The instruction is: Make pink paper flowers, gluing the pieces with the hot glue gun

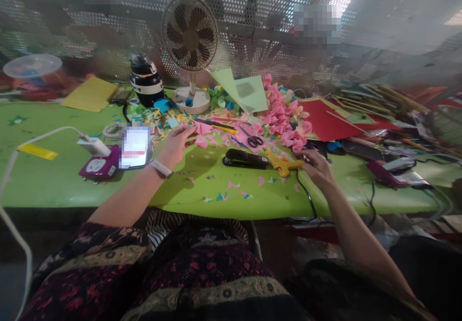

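My left hand (pixel 175 145), with a light band on its wrist, reaches over the left end of the pink paper scraps (pixel 204 140). Its fingers are stretched out and partly apart at the edge of the scraps. On the right, the thumb and fingers of my right hand (pixel 317 167) are closed about the end of a yellow glue gun (pixel 281 162) lying on the green table (pixel 202 198). A black stapler (pixel 245 159) lies between my hands. Behind it are dark-handled scissors (pixel 255 141) and a yellow cutter knife (pixel 224 127).
A phone (pixel 134 147) and a purple power box (pixel 101 165) lie left. A dark bottle (pixel 145 83) and a fan (pixel 190 37) stand behind. Pink paper flowers (pixel 283 111), green paper (pixel 249 92) and red paper (pixel 328 123) are heaped at the back. A black cord (pixel 309 196) hangs over the front edge.
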Available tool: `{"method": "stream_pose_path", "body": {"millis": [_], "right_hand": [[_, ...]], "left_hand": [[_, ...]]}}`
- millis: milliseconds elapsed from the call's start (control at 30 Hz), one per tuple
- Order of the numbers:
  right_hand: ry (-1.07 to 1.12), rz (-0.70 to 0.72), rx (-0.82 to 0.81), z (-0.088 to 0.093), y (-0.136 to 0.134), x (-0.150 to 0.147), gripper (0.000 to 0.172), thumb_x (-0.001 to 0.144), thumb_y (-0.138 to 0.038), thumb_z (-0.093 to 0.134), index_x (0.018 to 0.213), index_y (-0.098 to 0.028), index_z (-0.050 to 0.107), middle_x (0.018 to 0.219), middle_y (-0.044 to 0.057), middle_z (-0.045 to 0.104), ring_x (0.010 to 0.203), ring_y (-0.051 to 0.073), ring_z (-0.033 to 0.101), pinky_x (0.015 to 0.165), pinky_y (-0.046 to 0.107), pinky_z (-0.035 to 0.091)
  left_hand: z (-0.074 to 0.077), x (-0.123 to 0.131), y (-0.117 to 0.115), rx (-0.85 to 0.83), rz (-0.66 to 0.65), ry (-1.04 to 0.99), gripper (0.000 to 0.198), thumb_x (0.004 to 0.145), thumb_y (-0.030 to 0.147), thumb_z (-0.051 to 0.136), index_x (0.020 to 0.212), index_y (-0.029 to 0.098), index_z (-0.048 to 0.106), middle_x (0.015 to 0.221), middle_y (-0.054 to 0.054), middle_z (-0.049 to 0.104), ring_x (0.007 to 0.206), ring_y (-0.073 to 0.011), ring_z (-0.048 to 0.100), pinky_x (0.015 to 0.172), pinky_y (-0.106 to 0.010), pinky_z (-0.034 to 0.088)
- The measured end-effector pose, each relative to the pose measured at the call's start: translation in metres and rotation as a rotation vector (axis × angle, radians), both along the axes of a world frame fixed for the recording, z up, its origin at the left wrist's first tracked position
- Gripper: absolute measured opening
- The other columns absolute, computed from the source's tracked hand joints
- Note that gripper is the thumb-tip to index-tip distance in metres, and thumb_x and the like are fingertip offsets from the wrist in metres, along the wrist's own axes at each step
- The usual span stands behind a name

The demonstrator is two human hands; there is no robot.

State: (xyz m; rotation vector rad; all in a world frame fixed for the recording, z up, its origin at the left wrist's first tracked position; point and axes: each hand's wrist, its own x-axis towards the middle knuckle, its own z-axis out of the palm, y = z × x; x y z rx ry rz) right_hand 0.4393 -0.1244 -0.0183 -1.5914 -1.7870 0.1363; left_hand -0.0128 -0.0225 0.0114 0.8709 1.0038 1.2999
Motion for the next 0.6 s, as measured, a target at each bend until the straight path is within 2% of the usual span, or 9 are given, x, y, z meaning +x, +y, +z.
{"method": "stream_pose_path", "body": {"millis": [100,200,300,433,600], "right_hand": [[0.019,-0.080,0.024,0.015,0.014,-0.018,0.020,0.080,-0.032,0.060,0.094,-0.024,0.073,0.098,0.008,0.074,0.097,0.028,0.069,0.093,0.045,0.055],[-0.012,-0.046,-0.029,0.031,0.038,-0.043,0.022,0.082,-0.034,0.061,0.095,-0.022,0.073,0.097,0.008,0.075,0.090,0.025,0.070,0.087,0.041,0.056],[-0.124,-0.022,-0.186,0.043,0.068,-0.071,0.021,0.081,-0.033,0.062,0.091,-0.019,0.073,0.097,0.009,0.076,0.086,0.024,0.069,0.080,0.037,0.055],[-0.409,0.006,-0.440,0.053,0.101,-0.101,0.020,0.081,-0.029,0.064,0.095,-0.017,0.073,0.099,0.009,0.077,0.090,0.025,0.069,0.074,0.032,0.049],[-0.613,-0.069,-0.635,0.055,0.121,-0.129,0.026,0.081,-0.032,0.069,0.102,-0.018,0.070,0.102,0.010,0.076,0.089,0.025,0.068,0.065,0.029,0.043]], "left_hand": [[0.001,0.000,0.000,-0.008,0.002,-0.001,0.025,0.063,0.034,0.090,0.074,0.021,0.072,0.082,-0.003,0.073,0.085,-0.0166,0.069,0.072,-0.026,0.050],[0.001,0.000,-0.001,-0.009,0.007,-0.009,0.025,0.063,0.034,0.090,0.075,0.021,0.073,0.083,-0.002,0.073,0.084,-0.0149,0.068,0.073,-0.026,0.050],[0.000,0.000,-0.001,-0.010,0.010,-0.006,0.026,0.062,0.034,0.091,0.075,0.021,0.073,0.082,-0.001,0.072,0.084,-0.0145,0.069,0.073,-0.026,0.051],[-0.002,0.000,0.000,-0.005,0.014,-0.011,0.029,0.058,0.037,0.093,0.073,0.021,0.073,0.080,-0.001,0.072,0.082,-0.0146,0.068,0.071,-0.025,0.051],[-0.004,0.002,0.001,0.009,0.006,-0.017,0.034,0.055,0.040,0.094,0.073,0.021,0.073,0.080,-0.002,0.072,0.082,-0.0155,0.069,0.067,-0.024,0.051]]}}
